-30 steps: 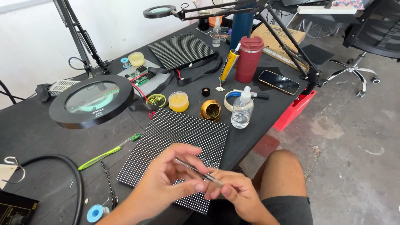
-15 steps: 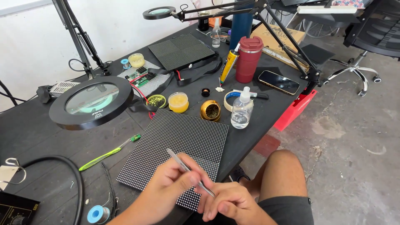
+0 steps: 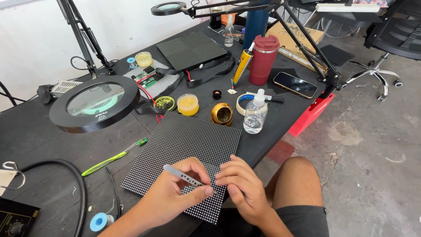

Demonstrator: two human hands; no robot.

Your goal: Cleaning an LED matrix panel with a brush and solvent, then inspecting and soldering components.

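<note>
Left hand (image 3: 175, 191) hides tweezers (image 3: 182, 174) tip over panel (image 3: 184, 145).

dotted panels: 2 (image 3: 184, 145) (image 3: 191, 49) | magnifier lamps: 2 (image 3: 94, 103) (image 3: 169, 8) | tweezers: 1 (image 3: 182, 174) | hands: 2 (image 3: 173, 193) (image 3: 243, 186)

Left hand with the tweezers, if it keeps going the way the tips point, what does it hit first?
Probably the right hand: the tweezers in the left hand point at its fingertips, just above the dotted panel. Depth is unclear.

White wall (image 3: 35, 26) behind black worktable (image 3: 39, 145), stained grey concrete floor (image 3: 372, 145), black office chair (image 3: 390, 39) at right, daylight.
</note>
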